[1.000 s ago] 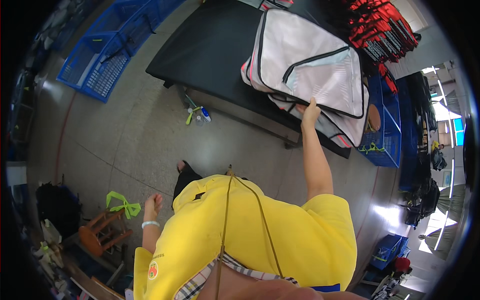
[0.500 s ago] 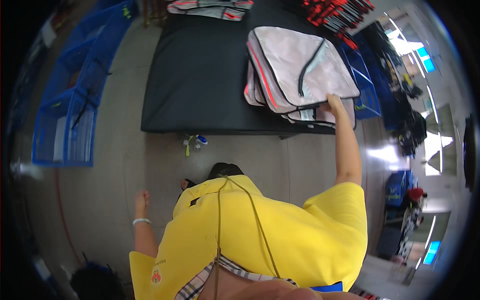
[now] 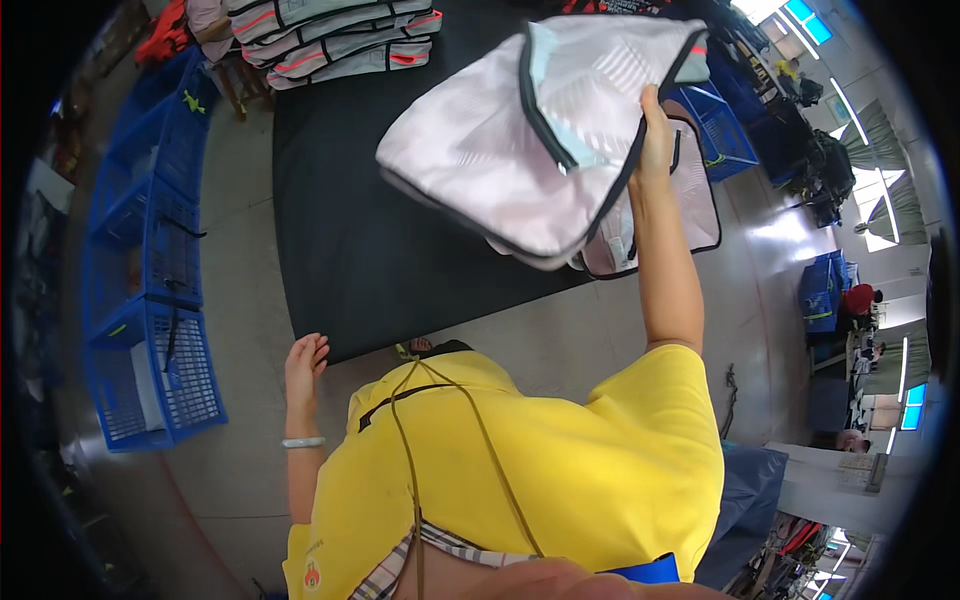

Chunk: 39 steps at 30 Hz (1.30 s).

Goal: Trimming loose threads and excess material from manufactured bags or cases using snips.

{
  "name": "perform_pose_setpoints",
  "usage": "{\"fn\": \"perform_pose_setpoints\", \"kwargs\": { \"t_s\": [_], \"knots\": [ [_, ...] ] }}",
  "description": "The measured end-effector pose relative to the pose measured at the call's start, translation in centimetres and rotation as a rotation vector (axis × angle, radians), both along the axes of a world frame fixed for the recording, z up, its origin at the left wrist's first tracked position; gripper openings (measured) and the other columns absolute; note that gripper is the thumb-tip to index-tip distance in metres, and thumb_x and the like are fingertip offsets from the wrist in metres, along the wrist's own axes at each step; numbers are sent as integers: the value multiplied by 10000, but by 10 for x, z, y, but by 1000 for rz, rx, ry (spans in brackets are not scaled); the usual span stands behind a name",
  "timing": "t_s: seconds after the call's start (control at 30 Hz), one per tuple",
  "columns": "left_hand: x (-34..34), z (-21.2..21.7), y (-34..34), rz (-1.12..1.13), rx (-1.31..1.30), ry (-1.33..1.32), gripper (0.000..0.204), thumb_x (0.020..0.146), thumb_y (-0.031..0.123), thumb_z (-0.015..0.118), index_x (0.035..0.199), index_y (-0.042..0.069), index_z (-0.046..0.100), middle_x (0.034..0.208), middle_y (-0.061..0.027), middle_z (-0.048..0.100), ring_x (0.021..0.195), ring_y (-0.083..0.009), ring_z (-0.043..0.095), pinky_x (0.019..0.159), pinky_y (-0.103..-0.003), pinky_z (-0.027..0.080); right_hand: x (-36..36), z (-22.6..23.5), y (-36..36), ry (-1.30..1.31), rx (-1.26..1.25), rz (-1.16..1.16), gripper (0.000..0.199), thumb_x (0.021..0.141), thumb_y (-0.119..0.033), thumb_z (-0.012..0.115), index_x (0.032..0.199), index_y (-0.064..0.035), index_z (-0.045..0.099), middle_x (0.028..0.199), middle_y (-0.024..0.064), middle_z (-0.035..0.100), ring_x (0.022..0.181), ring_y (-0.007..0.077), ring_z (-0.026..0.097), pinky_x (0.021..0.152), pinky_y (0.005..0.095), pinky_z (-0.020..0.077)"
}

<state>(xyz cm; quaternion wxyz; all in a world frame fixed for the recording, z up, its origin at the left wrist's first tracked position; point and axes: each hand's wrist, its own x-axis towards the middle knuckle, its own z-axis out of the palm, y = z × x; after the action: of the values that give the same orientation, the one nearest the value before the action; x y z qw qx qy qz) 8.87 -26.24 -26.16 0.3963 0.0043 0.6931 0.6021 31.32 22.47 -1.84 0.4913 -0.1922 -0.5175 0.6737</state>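
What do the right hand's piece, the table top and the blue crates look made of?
Pale piece in the right hand: probably coated fabric, softly shiny, black-edged; it bends like cloth.
Table top: perhaps vinyl or cloth, black, fairly matte, no weave visible.
Blue crates: likely moulded plastic, slightly glossy, with gridded walls.

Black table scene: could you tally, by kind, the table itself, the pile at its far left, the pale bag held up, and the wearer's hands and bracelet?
Black table: 1
Far-left pile: 1
Held-up pale bag: 1
Left hand and right hand: 2
Bracelet: 1
Total: 6
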Motion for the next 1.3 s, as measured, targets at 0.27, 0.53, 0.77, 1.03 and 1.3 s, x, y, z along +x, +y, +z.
{"fn": "perform_pose_setpoints", "kwargs": {
  "t_s": [0.27,0.53,0.77,1.03,1.3],
  "knots": [
    [-52,7,43,222,540,97,476,1006,358,390,1340,32,482,1329,-99,541,1191,-215,523,1005,-391,424,-102,-69,-27,-554,50,165,547,919,-483,583,1037,48,638,912,80,655,837,113,581,742,243,445],
    [-91,-47,58,-50,275,-338,489,902,154,617,1327,-12,442,1246,-122,580,1101,-190,570,959,-322,454,-136,-205,-81,-1041,906,80,594,831,-114,631,1376,7,429,1477,270,302,1339,404,340,1128,415,263],
    [-111,102,123,-169,537,-53,573,854,119,694,1338,0,412,1218,-100,574,1094,-163,551,962,-311,444,-159,-77,-216,-556,8,449,373,915,-167,572,1224,41,551,1158,107,599,921,136,618,807,270,476],
    [-83,167,148,-542,666,143,452,905,108,626,1291,-24,432,1119,-78,595,1001,-118,561,889,-267,460,-113,-5,-213,-780,91,213,213,847,6,553,1051,33,610,854,-31,585,738,21,501,657,182,405],
    [-75,150,157,-652,603,-173,282,942,29,563,1205,-47,496,1065,-84,644,952,-101,600,829,-239,484,-84,-64,-201,-623,-139,68,185,905,-73,560,1026,26,657,818,-63,595,701,-6,473,654,172,387]
  ]
}}
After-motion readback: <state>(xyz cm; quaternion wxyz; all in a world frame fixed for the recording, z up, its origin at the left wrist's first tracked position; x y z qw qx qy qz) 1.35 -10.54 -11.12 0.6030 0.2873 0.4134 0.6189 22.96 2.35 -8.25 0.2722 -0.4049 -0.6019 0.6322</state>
